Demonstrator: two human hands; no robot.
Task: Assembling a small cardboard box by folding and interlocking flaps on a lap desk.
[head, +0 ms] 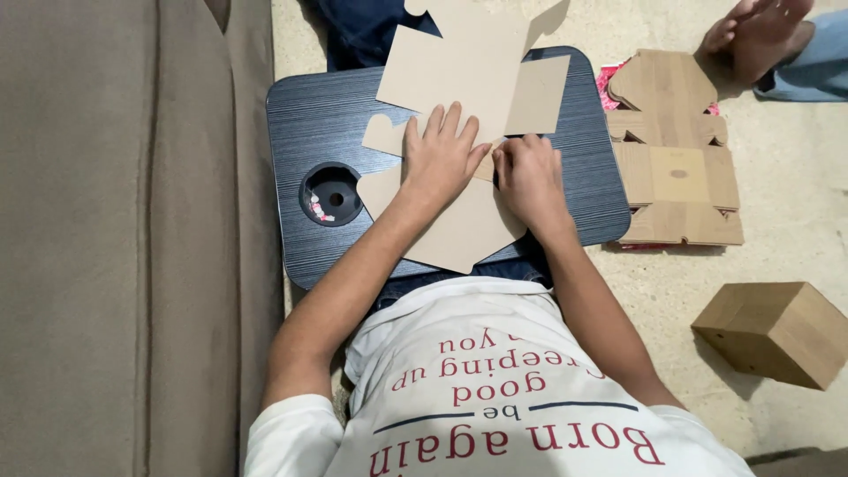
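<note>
left hand (439, 152) flat, fingers spread, on cardboard blank (468, 84) — right hand (528, 173) curled, pinching its fold. light, stiff sheet, likely creases easily — best gripped at edges.

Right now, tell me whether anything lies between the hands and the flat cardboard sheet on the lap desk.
Nothing visible does. The left hand lies flat on the flat cardboard sheet, and the right hand presses on it beside the left, both over the dark lap desk.

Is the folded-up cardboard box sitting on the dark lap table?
No, the folded box rests on the floor to the right, off the lap table, where both hands press a flat cardboard sheet.
</note>
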